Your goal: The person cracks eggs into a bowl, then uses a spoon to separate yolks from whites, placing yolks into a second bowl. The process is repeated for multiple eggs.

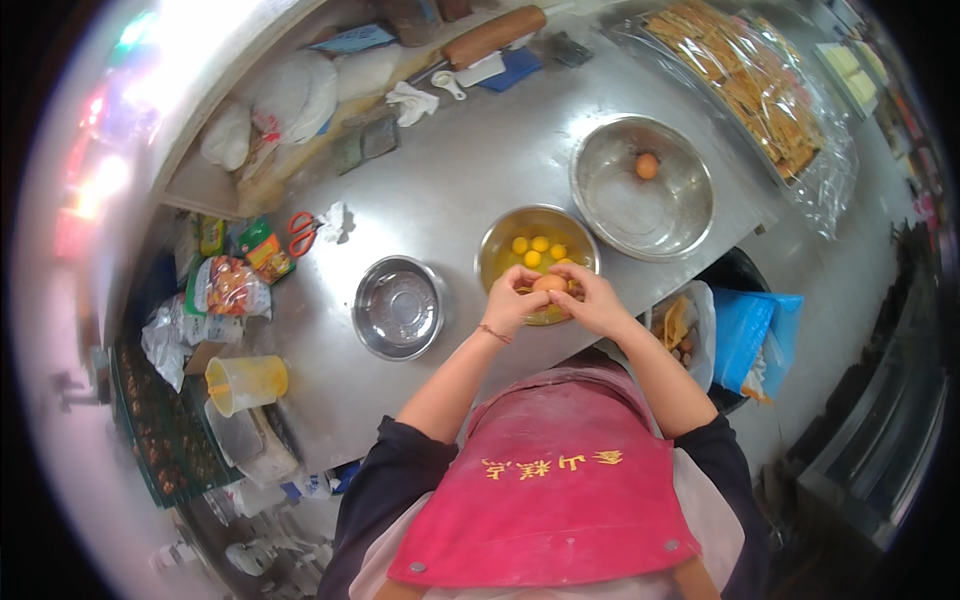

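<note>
A brown egg (550,283) is held between my left hand (516,295) and my right hand (591,298), thumbs and fingertips meeting around its shell. Both hands are over the near side of a steel bowl (487,232). Inside that bowl several whole yolks (533,259) float in clear egg white; my fingers hide part of the contents. Behind and to the right, a larger steel bowl (607,217) has one brown egg (646,166) resting in it. To the left of my hands stands a smaller steel bowl (405,306) with a shiny bottom.
By the table's right edge is a bin with a white bag (703,330) holding eggshells, beside a blue bag (742,337). Orange-handled scissors (302,234), food packets (229,287) and a yellowish plastic jug (247,382) lie left. A plastic-covered tray of baked pieces (739,82) occupies the far right.
</note>
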Motion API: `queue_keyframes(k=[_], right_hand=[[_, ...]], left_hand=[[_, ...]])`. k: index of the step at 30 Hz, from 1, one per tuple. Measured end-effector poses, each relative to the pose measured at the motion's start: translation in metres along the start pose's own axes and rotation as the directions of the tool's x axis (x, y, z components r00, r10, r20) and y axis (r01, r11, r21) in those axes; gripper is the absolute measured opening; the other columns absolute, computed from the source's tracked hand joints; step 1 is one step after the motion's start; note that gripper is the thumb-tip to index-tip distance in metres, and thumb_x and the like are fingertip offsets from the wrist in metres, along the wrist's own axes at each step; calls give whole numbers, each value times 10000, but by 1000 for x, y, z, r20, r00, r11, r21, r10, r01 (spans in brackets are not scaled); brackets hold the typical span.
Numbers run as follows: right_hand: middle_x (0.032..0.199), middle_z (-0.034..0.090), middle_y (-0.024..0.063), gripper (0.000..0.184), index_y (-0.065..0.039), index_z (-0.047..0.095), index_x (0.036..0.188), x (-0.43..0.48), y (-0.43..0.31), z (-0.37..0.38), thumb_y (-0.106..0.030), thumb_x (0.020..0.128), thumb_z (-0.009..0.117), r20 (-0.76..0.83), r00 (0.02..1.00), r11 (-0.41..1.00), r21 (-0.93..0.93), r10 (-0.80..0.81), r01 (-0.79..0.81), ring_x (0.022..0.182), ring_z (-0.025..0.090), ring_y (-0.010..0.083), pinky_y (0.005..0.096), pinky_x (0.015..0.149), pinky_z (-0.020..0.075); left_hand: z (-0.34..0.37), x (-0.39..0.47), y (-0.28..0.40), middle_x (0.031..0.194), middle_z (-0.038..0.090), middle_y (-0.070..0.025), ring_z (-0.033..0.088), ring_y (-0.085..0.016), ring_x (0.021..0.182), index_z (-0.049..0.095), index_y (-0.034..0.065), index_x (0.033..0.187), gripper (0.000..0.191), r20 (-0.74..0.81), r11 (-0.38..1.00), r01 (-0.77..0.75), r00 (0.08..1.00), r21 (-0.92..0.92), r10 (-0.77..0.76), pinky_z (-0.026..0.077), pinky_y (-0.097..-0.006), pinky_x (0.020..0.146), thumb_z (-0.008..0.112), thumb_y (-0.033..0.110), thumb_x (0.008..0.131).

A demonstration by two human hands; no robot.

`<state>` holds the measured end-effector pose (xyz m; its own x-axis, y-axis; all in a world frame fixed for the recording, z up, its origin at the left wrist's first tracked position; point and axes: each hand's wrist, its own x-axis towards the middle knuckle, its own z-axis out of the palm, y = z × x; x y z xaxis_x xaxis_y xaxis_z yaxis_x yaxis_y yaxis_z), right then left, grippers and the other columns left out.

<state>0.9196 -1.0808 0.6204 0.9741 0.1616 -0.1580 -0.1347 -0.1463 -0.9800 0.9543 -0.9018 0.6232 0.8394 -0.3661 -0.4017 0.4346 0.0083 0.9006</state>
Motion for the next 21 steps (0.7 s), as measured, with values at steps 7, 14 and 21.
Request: queue_keyframes(k=[7,14,21], right_hand=[[1067,639,88,390,14,578,1174,15,21,-3,-127,832,700,89,992,960,258,93,-113,890,644,154,270,750,529],[999,662,84,341,19,626,1095,24,23,6,-60,766,675,19,1000,991,130,9,-11,855,651,137,261,740,535],[995,676,121,416,0,654,1069,33,39,15,-136,682,720,-106,994,1000,-13,-30,28,835,674,192,299,750,544]], left_hand=[[-11,10,-17,1024,604,-106,636,-185,902,557,0,1040,362,6,983,140,990,-115,-141,574,-297,735,748,40,735],[-12,17,-23,956,647,-98,643,-165,840,615,-8,1016,312,-72,993,70,994,-96,-77,565,-281,715,717,17,722],[-12,23,-35,969,669,-96,650,-148,847,633,-24,1021,300,-156,998,-63,986,0,62,547,-268,730,705,24,733]])
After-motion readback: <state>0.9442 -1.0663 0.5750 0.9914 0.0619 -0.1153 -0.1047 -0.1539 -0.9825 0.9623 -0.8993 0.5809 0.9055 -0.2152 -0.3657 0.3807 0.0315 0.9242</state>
